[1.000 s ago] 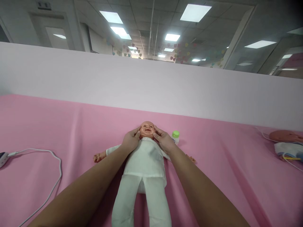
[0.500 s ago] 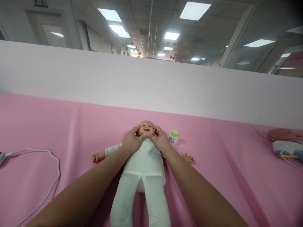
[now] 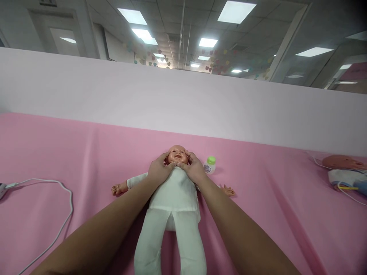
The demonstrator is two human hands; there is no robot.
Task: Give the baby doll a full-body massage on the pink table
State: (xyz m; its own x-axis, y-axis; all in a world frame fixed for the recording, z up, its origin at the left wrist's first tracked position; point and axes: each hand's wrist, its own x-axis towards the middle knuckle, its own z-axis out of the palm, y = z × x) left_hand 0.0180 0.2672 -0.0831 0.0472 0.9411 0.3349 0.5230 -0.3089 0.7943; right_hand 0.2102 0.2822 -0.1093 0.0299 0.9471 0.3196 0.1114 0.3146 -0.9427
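Note:
A baby doll (image 3: 175,191) in a white top and trousers lies on its back, its arms spread to the sides and its head away from me. My left hand (image 3: 161,168) cups the left side of its face, with the thumb by the chin. On the other side, my right hand (image 3: 195,168) curves round the cheek in the same way. The two thumbs come close together below the doll's mouth. Fingertips at the sides of the head are partly hidden. Just right of my right hand stands a small clear bottle (image 3: 209,167) with a green cap.
A pink sheet (image 3: 100,160) covers the surface, ending at a low white wall (image 3: 183,103) with glass above it. A white cable (image 3: 70,198) curls at the left. Another doll (image 3: 341,162), with cloth and a thin cord about it, lies at the far right.

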